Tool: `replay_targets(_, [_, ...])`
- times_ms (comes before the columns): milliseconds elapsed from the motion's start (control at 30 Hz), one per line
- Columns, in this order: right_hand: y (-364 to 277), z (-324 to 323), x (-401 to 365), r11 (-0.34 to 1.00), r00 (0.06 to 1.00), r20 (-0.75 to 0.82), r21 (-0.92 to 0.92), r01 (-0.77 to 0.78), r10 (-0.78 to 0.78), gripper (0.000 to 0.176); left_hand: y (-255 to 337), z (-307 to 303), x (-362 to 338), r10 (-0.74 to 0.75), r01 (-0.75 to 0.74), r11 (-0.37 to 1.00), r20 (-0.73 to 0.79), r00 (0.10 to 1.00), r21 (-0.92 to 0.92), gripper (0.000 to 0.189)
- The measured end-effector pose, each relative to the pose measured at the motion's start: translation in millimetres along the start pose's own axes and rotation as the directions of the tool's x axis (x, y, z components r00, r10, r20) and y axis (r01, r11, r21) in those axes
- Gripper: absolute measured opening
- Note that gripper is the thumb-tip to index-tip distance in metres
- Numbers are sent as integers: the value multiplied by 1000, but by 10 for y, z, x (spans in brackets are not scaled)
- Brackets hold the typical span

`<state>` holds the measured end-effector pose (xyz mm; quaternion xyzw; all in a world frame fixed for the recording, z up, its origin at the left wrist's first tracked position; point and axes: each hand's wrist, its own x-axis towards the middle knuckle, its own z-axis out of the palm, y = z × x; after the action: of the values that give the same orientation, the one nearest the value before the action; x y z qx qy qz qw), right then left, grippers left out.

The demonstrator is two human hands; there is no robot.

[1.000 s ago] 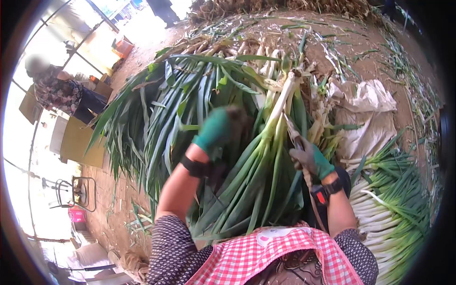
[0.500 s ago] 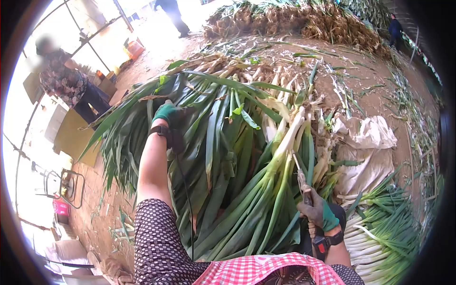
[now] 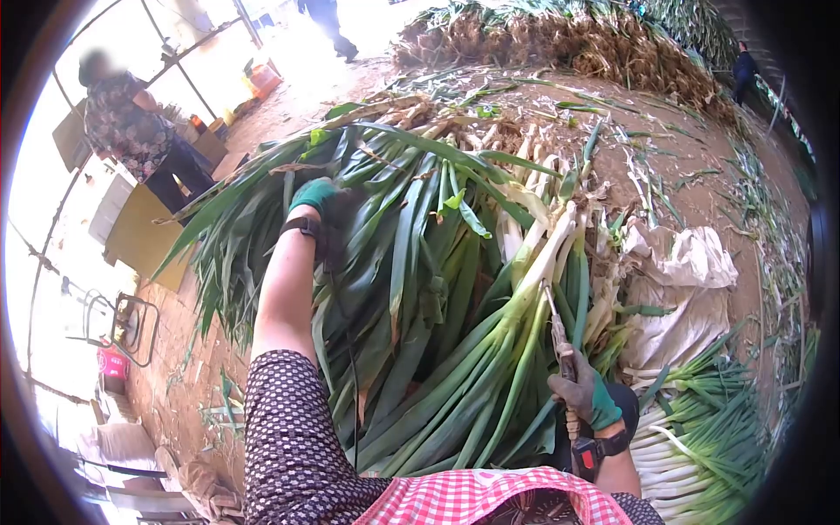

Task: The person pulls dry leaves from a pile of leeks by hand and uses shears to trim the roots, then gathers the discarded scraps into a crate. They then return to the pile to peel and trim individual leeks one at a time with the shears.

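Note:
A big heap of leek-like green onions (image 3: 411, 254), with white stalks and long broad green leaves, lies in front of me. My left hand (image 3: 316, 196), in a green glove with a dark palm, reaches onto the leaves at the heap's left. Its fingers are dark and blurred against them. Wrapped around a slim metal-tipped tool (image 3: 558, 331) with a bound handle is my right hand (image 3: 584, 389), also gloved. The tool's tip points away from me, beside the pale stalk of a large onion (image 3: 547, 254) lying on top.
Trimmed onions (image 3: 691, 455) lie in a row at lower right, near a whitish sack (image 3: 678, 297). Leaf scraps litter the earth floor. A long root-out pile (image 3: 560, 52) stands at the back. One person (image 3: 131, 122) stands at left, near a metal-framed chair (image 3: 131, 328).
The view has shifted slightly, so the heap sits a little farther right and lower. My left hand has moved slightly farther out over the leaves. My right hand keeps hold of the tool.

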<state>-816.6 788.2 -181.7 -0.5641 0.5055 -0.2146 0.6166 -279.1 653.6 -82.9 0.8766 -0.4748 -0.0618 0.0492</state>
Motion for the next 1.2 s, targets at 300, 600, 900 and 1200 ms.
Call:
replay_targets(300, [156, -50, 85, 995, 998, -5, -80, 63, -63, 66, -2, -43, 173, 15, 9, 984, -134, 991, 177, 75])
replay_targets(600, [-496, -146, 163, 958, 946, -234, -233, 168, -223, 73, -425, -191, 417, -228, 224, 958, 4, 974, 179, 124])
replay_targets(900, [-1551, 730, 1722, 195, 547, 275, -733, 651, -791, 65, -1020, -977, 588, 80, -89, 996, -258, 963, -24, 89])
replay_targets(1200, [-2740, 2730, 3531, -445, 183, 683, -631, 635, -707, 58, -1258, -429, 830, -35, 68, 976, -163, 986, 205, 99])
